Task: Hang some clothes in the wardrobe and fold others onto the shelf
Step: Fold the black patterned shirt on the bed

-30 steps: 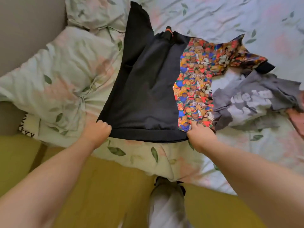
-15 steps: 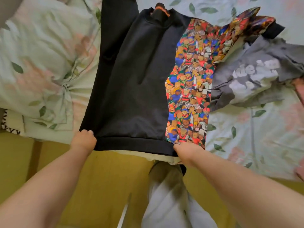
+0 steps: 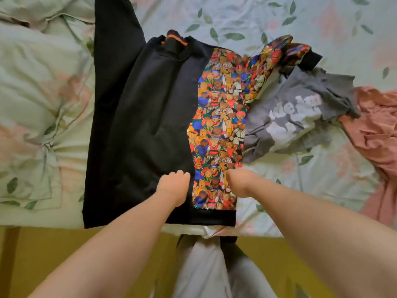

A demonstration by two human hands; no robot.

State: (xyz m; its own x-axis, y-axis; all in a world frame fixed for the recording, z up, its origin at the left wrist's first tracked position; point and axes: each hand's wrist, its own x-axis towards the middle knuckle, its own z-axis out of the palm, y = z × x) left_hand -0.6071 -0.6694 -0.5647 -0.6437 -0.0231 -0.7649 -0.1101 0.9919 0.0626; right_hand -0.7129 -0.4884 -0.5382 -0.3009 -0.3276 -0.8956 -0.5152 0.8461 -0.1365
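Two hands set close together on a black sweatshirt spread flat on the bed.

The left hand lies on the black sweatshirt and the right hand at the outer edge of its bear-print panel, the panel showing between them; the fingers bend down into the cloth, and whether they pinch or only press cannot be told. The hem lies just nearer than the hands, the collar and one black sleeve beyond them. Right of the right hand a crumpled grey T-shirt touches the sweatshirt's printed sleeve, with a pink garment further right. Left of the left hand sits a floral pillow. The leaf-patterned bed sheet carries everything; a yellow floor shows below the forearms.
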